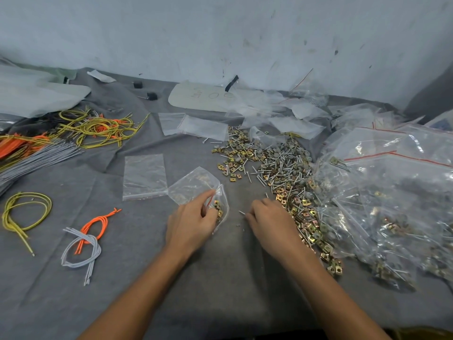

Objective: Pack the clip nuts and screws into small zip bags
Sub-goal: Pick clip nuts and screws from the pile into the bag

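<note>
The left grip [193, 222] pinches the mouth of a small zip bag [196, 182] and holds it open; a few clip nuts [218, 208] already lie inside it. The right grip [269, 222], fingers curled, pinches a screw [241, 212] just beside the bag, at the edge of the loose pile [282, 168] on the worktop [220, 278]. Many filled bags [392, 204] lie to the right, yet the pile is large and empty bags [144, 175] wait, so I judge much packing remains.

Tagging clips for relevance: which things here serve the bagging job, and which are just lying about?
Job: left hand pinching small zip bag, right hand, clip nuts and screws pile, empty zip bag, filled bags.
Lying about: yellow-green wires, orange cord, grey cable bundle, black blocks.
</note>
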`<state>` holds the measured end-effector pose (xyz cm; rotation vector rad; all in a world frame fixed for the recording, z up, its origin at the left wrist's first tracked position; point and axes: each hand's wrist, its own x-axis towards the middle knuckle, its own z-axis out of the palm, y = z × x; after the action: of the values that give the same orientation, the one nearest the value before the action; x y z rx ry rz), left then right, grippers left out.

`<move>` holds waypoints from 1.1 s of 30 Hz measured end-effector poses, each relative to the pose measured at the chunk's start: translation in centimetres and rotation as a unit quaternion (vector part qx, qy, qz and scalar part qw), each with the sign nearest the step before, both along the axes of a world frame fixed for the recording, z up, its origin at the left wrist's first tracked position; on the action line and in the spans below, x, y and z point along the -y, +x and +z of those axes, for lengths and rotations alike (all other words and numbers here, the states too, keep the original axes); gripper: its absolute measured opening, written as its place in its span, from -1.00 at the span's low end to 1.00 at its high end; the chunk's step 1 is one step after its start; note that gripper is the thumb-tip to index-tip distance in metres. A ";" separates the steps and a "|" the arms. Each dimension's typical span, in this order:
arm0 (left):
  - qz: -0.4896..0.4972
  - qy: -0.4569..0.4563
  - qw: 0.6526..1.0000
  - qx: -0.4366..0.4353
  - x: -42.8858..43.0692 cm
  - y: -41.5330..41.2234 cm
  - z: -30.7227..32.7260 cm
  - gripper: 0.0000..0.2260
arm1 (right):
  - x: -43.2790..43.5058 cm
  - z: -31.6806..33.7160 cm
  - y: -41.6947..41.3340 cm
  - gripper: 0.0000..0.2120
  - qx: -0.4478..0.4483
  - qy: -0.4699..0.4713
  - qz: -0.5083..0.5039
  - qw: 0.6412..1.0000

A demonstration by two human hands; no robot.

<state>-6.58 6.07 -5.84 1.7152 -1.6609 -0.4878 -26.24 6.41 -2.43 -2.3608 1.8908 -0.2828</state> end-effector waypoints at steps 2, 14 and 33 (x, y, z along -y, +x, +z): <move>-0.006 0.001 1.000 0.005 -0.1 0.0 0.0 -0.49 | -0.3 0.5 0.5 -0.82 0.056 -0.003 -0.003 0.998; -0.046 -0.063 0.995 0.057 -0.7 -0.3 -0.1 -0.46 | -1.1 1.6 4.1 -0.86 0.184 -0.002 0.025 0.983; -0.092 -0.071 0.990 0.076 -0.9 -0.5 0.2 -0.56 | -2.2 1.1 -0.9 -0.84 0.118 0.018 -0.024 0.993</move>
<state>-7.05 6.94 -5.65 1.5354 -1.9252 -0.3201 -27.17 8.65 -1.36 -2.1508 1.8274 -0.5029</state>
